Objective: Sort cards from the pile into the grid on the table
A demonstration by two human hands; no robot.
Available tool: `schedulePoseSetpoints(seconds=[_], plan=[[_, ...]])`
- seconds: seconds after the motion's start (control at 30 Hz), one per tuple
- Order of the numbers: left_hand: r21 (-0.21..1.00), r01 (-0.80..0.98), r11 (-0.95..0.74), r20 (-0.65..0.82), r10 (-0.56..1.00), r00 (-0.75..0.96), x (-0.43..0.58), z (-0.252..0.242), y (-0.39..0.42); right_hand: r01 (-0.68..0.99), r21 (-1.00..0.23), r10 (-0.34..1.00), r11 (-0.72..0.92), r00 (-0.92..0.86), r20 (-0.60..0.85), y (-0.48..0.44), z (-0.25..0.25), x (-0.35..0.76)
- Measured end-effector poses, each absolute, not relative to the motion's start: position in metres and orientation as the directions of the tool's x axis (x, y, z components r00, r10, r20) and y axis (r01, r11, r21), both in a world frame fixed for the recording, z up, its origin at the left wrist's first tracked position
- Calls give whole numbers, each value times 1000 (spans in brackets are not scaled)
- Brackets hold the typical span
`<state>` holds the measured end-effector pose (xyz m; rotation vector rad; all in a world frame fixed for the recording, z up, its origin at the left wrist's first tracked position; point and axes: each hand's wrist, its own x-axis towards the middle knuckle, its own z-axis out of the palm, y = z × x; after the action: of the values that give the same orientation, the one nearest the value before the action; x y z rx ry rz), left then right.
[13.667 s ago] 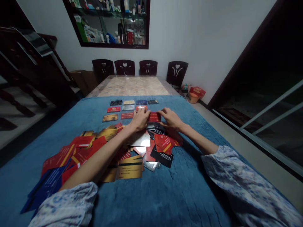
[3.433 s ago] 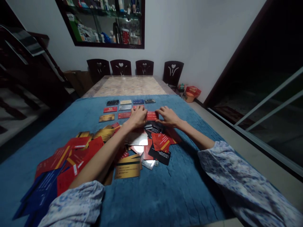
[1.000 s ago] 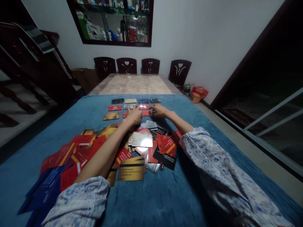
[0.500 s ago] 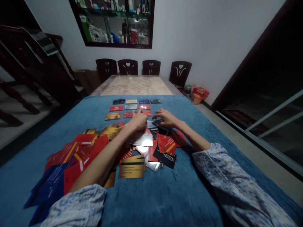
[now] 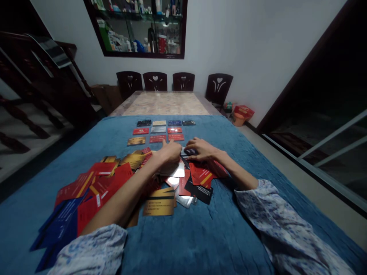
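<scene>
Both forearms reaching forward, left hand (image 5: 171, 151) and right hand (image 5: 201, 149) over cards (image 5: 202, 175), fingers curled, pinch unclear

This looks like a home, most likely its dining room. Under the fingers (image 5: 195, 144) spreads a blue cloth (image 5: 195, 233); beyond them shows the stone-patterned top of a long table (image 5: 163, 102). Farther ahead stand dark chairs (image 5: 147, 81) with heart cut-outs, below a glass-shelved wall cabinet (image 5: 137, 16) crowded with bottles. Well left of the fingers is a wooden stair railing (image 5: 20, 53) with turned posts.
</scene>
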<state>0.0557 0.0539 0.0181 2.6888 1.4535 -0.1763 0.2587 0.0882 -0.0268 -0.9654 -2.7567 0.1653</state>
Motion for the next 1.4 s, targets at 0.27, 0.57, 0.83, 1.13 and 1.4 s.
schedulePoseSetpoints(seconds=[0.27,0.57,0.83,1.13,1.4], plan=[[-45,842,-538,-153,836,526,55,16,54,619,-122,631,776,-758,162,92,-30,263],[-16,818,-576,-105,814,571,52,10,61,656,-172,678,735,-713,181,101,-36,279],[33,820,-571,-99,815,571,49,6,68,637,-264,687,724,-703,185,97,-30,283],[62,827,-559,-40,827,561,43,5,73,640,-303,702,707,-688,186,96,-27,285],[182,799,-573,117,820,561,35,-8,89,656,-290,717,697,-636,285,99,-35,284]])
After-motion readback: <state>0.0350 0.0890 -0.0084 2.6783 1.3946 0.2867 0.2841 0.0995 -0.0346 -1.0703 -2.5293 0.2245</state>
